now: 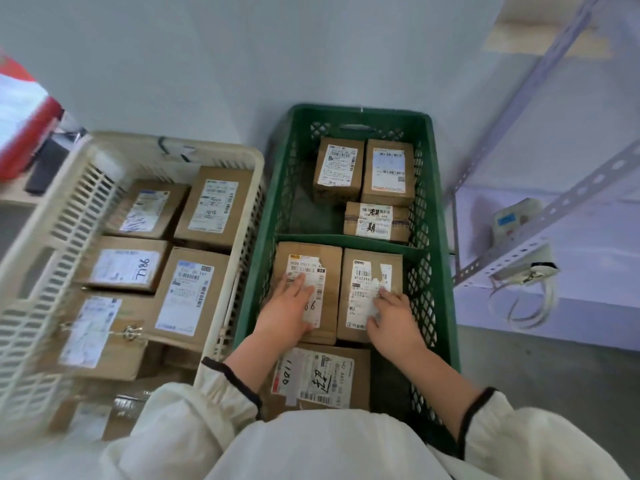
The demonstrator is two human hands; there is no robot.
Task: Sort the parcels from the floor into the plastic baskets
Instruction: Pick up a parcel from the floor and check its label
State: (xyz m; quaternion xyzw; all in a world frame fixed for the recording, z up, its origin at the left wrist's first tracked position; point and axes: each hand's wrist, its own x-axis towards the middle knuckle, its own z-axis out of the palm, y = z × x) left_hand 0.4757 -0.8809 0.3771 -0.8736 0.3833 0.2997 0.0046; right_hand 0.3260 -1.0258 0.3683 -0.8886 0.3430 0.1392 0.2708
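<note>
green basket [360,111] on the right, cream basket [221,150] just beside it on the left, walls touching or nearly so. a divider [346,239] splits the green basket into a far and a near compartment.

both hands are in the near compartment. left hand [287,310] lies palm down on the left parcel [317,271] - fingers straight, slightly spread, flat on its white label, gripping nothing. right hand [393,320] rests on the right parcel [363,282], which touches the left parcel side by side. right fingers are bent with the tips on the torn label; they seem to press rather than pinch, but the view is poor here. a third parcel [318,377] lies nearer, label up, partly under the left forearm.

far compartment: two parcels [339,168] [389,171] side by side against the far wall, and a smaller flat parcel [375,220] in front of them on the right side.

the cream basket holds several brown parcels packed close, labels up - e.g. one [187,292] by its right wall. its near left part is blurred.

cream sleeves with dark cuffs, left sleeve [221,386] and right sleeve [502,427]. a metal rack [554,209] stands on the right; a red object [24,133] is at far left.
</note>
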